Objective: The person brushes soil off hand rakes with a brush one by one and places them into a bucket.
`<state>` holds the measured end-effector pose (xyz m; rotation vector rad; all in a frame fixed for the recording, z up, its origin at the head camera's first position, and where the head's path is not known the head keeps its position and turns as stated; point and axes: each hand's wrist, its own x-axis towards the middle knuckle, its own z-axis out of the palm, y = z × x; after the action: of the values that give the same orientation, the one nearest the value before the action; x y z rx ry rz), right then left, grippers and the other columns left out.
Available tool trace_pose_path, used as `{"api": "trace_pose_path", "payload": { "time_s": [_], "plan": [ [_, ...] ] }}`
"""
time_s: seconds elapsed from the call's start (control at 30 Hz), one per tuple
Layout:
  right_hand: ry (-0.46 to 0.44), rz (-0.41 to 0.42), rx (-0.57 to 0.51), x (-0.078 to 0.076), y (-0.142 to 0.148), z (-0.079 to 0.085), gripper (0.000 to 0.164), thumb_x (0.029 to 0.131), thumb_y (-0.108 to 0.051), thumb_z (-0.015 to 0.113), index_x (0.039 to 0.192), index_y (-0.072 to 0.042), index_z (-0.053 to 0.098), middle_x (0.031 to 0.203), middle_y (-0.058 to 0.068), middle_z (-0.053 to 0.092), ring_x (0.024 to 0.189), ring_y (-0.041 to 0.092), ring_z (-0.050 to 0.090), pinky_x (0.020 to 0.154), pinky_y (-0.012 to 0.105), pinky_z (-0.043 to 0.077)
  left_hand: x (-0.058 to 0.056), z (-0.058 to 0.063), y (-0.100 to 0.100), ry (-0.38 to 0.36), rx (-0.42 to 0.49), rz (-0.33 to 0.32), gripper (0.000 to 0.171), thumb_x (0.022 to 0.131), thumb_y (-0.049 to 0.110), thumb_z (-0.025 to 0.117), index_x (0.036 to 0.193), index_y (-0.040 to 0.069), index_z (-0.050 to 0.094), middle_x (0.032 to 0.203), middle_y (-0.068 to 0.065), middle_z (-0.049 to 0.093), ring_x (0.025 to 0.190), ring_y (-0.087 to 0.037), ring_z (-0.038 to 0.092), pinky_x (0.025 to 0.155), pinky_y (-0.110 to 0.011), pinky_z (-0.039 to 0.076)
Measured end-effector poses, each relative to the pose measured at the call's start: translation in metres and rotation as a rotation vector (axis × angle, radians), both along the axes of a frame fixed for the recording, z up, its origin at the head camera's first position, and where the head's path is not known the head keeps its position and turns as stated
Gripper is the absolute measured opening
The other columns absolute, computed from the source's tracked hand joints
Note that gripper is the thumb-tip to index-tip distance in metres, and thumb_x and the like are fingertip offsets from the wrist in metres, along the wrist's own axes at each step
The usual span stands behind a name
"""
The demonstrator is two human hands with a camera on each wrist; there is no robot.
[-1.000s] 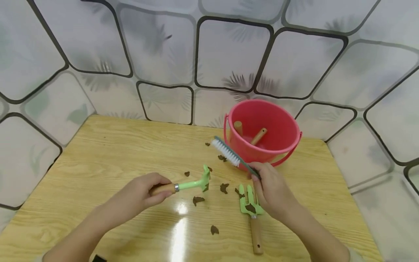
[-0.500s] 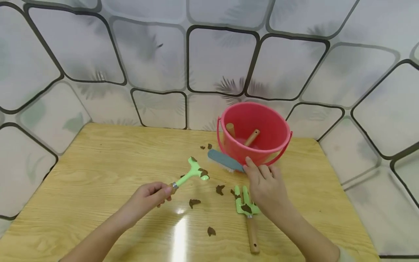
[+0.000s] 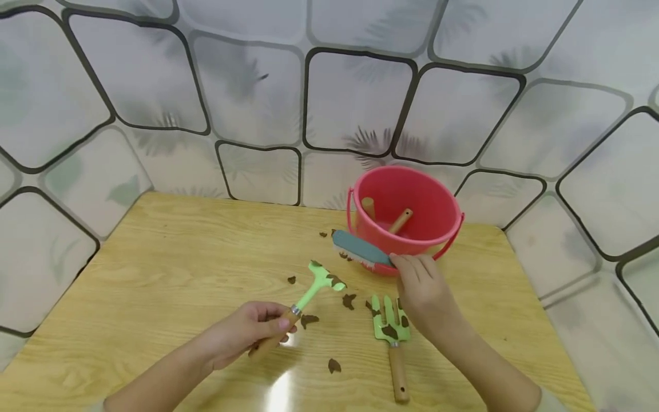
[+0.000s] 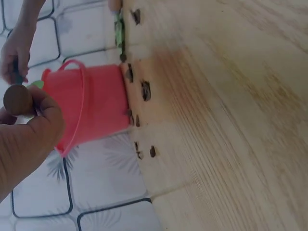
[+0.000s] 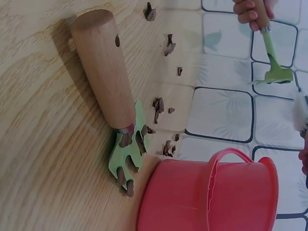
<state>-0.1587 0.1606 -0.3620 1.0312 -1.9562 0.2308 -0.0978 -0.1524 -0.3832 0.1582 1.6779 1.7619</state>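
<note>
My left hand (image 3: 257,329) grips the wooden handle of a small green hand rake (image 3: 311,293). Its head points up and right above the table, and brown flakes cling to it. Between the thumb and fingers of my right hand (image 3: 427,292) is a brush (image 3: 360,247) with a blue-grey back and white bristles turned downward, in front of the bucket. A green hand fork (image 3: 396,357) lies below that hand, with brown flakes (image 3: 389,331) on its tines. In the right wrist view the bristles (image 5: 301,113) show at the right edge, below the rake head (image 5: 279,74).
A pink bucket (image 3: 432,229) stands at the back right, near the wall (image 3: 257,97), its handle hanging down. Wooden handles (image 3: 401,220) stick up inside it. Several loose brown flakes (image 3: 349,301) lie scattered over the wooden table (image 3: 180,257).
The brush has turned from bristles showing to its blue-grey back showing. The rake has swung from pointing right to pointing up and right, and its head now shows flakes on top.
</note>
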Motion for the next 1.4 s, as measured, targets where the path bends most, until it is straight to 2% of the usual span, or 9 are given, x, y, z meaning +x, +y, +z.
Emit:
{"api": "trace_pose_path", "payload": {
  "time_s": [0.1,0.2,0.37,0.53,0.73,1.0,1.13,1.27,1.4],
  "plan": [
    [0.059,0.047,0.011,0.000,0.000,0.003,0.019,0.093,0.002,0.045,0.093,0.012,0.061,0.082,0.019,0.065,0.069,0.029,0.058,0.062,0.034,0.051,0.003,-0.002,0.006,-0.022,0.003,-0.031,0.048,0.092,0.024,0.062,0.122,-0.012,0.052,0.103,-0.009,0.066,0.092,-0.021,0.064,0.082,-0.033,0.054],
    [0.108,0.085,0.017,0.002,0.000,0.007,0.020,0.094,0.002,0.046,0.089,0.012,0.063,0.081,0.021,0.066,0.069,0.030,0.061,0.062,0.035,0.053,0.005,-0.006,0.012,-0.007,-0.024,-0.019,0.045,0.090,0.017,0.065,0.121,-0.014,0.052,0.099,-0.011,0.067,0.089,-0.020,0.065,0.077,-0.030,0.056],
    [0.160,0.119,-0.002,0.011,-0.003,0.017,0.022,0.095,0.002,0.049,0.084,0.012,0.065,0.079,0.021,0.068,0.069,0.029,0.063,0.060,0.035,0.054,0.008,-0.010,0.020,0.113,-0.112,0.047,0.040,0.085,0.009,0.069,0.115,-0.015,0.055,0.094,-0.011,0.067,0.083,-0.019,0.065,0.073,-0.027,0.057],
    [0.197,0.188,-0.027,0.026,-0.015,0.028,0.023,0.094,0.003,0.051,0.080,0.011,0.067,0.077,0.021,0.068,0.064,0.028,0.061,0.054,0.033,0.053,0.008,-0.008,0.027,0.236,-0.220,0.071,0.037,0.082,0.013,0.072,0.110,-0.010,0.061,0.087,-0.006,0.065,0.076,-0.017,0.060,0.063,-0.022,0.054],
    [0.178,0.104,0.087,0.033,-0.031,0.033,0.026,0.097,0.000,0.048,0.083,0.007,0.069,0.080,0.018,0.069,0.068,0.027,0.060,0.058,0.032,0.054,0.007,-0.005,0.033,0.303,-0.261,0.077,0.038,0.079,0.018,0.076,0.105,-0.006,0.064,0.083,-0.003,0.063,0.075,-0.016,0.056,0.060,-0.021,0.052],
    [0.079,0.059,0.179,0.024,-0.042,0.018,0.028,0.098,0.002,0.043,0.088,0.007,0.069,0.083,0.017,0.068,0.071,0.027,0.058,0.062,0.031,0.054,0.009,-0.004,0.031,0.317,-0.295,0.073,0.040,0.079,0.019,0.076,0.108,-0.007,0.064,0.081,-0.003,0.063,0.076,-0.017,0.057,0.058,-0.021,0.051],
    [0.026,0.033,0.251,0.016,-0.046,0.012,0.028,0.099,0.000,0.040,0.092,0.006,0.067,0.086,0.015,0.067,0.074,0.026,0.057,0.066,0.030,0.053,0.008,-0.007,0.028,0.259,-0.251,0.091,0.039,0.080,0.015,0.075,0.108,-0.010,0.063,0.082,-0.004,0.064,0.074,-0.016,0.059,0.060,-0.022,0.053],
    [-0.016,0.013,0.317,0.003,-0.052,0.008,0.030,0.100,-0.002,0.037,0.092,0.004,0.066,0.086,0.013,0.066,0.076,0.025,0.057,0.066,0.028,0.051,0.004,-0.012,0.028,0.111,-0.177,0.118,0.041,0.081,0.010,0.073,0.110,-0.015,0.058,0.086,-0.008,0.065,0.075,-0.015,0.063,0.067,-0.027,0.057],
    [-0.031,-0.026,0.348,-0.018,-0.054,0.001,0.007,0.088,0.000,0.060,0.085,0.001,0.066,0.080,0.010,0.066,0.073,0.023,0.056,0.063,0.027,0.050,0.004,-0.016,0.031,-0.015,-0.117,0.122,0.040,0.079,0.008,0.075,0.110,-0.013,0.058,0.087,-0.008,0.064,0.074,-0.014,0.063,0.068,-0.029,0.057]
  ]
}}
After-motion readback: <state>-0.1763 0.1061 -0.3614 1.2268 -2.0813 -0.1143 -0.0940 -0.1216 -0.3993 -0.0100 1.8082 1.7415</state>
